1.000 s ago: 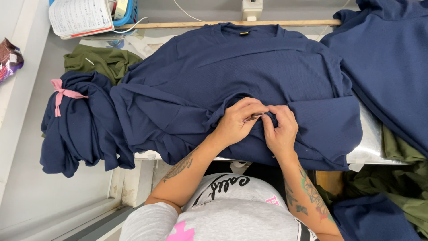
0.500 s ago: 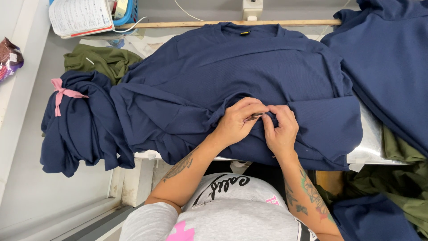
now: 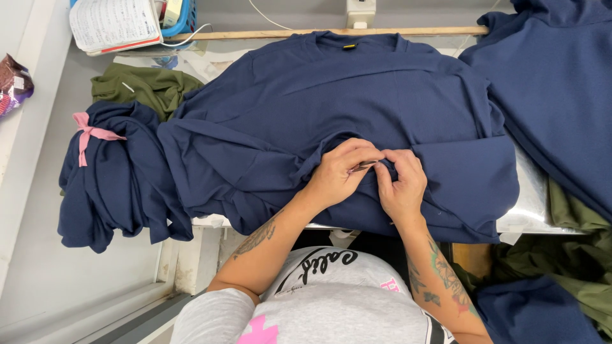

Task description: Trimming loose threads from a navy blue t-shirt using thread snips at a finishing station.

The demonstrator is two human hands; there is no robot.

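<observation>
My left hand (image 3: 341, 175) and right hand (image 3: 401, 181) meet fingertip to fingertip, both curled in a pinching grip, forearms angled inward.

This looks like a garment workshop. A navy shirt (image 3: 331, 127) lies spread over a metal worktable (image 3: 529, 216), with a tied bundle of navy pieces (image 3: 108, 178) off its left edge and more navy cloth (image 3: 554, 83) at its right. Green garments (image 3: 146, 86) and a handwritten notebook (image 3: 115, 22) sit toward the far left corner.
</observation>
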